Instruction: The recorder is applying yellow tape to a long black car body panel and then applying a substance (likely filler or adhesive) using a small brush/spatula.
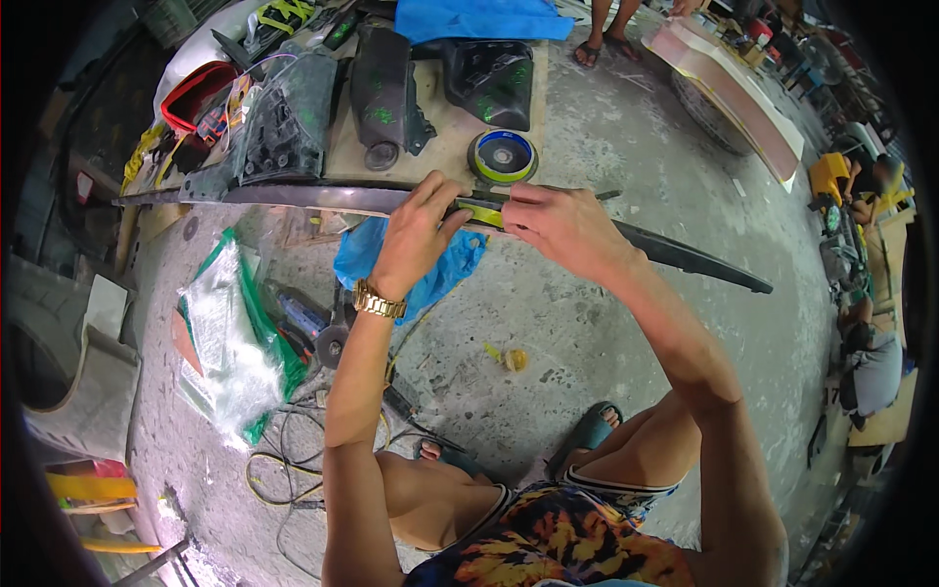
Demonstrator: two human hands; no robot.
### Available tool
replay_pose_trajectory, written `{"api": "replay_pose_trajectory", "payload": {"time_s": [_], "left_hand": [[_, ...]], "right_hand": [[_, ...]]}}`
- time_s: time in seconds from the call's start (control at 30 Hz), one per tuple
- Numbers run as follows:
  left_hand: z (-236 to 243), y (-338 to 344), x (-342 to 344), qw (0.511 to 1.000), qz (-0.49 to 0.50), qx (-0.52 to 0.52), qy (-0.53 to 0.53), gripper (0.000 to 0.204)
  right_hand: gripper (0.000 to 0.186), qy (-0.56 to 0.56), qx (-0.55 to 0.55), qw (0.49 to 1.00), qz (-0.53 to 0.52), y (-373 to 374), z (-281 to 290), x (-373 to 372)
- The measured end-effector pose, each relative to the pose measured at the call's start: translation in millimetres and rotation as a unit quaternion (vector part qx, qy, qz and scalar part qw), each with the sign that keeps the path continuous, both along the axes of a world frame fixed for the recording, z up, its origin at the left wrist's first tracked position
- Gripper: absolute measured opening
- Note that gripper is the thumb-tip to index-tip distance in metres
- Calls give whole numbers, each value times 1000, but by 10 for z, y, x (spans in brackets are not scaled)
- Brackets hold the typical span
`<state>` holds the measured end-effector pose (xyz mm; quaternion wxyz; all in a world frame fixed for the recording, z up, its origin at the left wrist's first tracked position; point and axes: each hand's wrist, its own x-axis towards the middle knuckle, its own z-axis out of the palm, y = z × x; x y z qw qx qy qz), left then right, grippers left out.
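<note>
The long dark trim strip lies along the near edge of the low wooden surface, overhanging the concrete floor (giving access along its length). Both hands, left hand and right hand, pinch yellow tape against it.

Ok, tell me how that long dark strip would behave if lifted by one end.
The strip is long and thin, so it would probably sag or whip. It looks like light trim, likely easy to lift. Both hands grip its middle, at a yellow patch, which suggests it needs steadying.
</note>
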<state>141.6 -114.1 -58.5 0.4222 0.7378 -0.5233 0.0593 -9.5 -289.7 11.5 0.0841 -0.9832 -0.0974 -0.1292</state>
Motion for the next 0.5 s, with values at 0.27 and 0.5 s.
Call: {"api": "replay_pose_trajectory", "payload": {"time_s": [0.27, 0.5], "left_hand": [[-47, -1, 13, 1000, -16, -10, 3, 29], [-10, 9, 0, 999, -32, -16, 12, 24]], "right_hand": [[10, -95, -115, 987, 68, 200, -50, -99], [11, -91, -149, 982, 74, 252, -61, -153]]}}
